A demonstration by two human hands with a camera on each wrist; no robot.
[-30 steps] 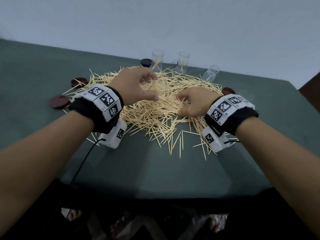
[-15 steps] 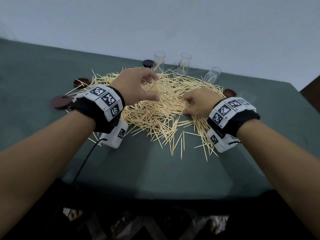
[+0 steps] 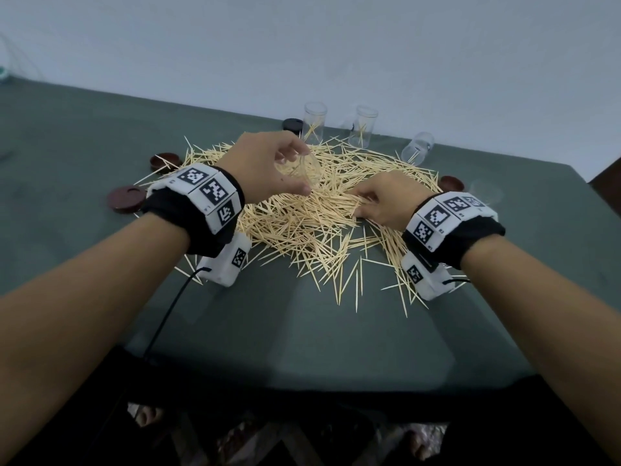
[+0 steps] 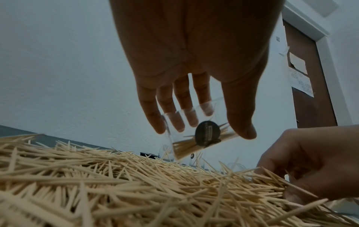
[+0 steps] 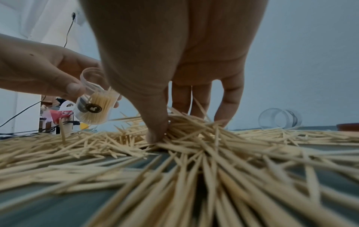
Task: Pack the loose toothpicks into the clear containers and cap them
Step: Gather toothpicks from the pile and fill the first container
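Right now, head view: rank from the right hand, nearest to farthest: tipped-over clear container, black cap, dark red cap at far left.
From the right hand:
1. Tipped-over clear container, lying on its side, behind and slightly right.
2. Black cap, at the back, left of the upright containers.
3. Dark red cap, far left, beyond the left hand.

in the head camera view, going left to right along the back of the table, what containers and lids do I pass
Black lid → upright clear container → second upright clear container → clear container lying on its side.
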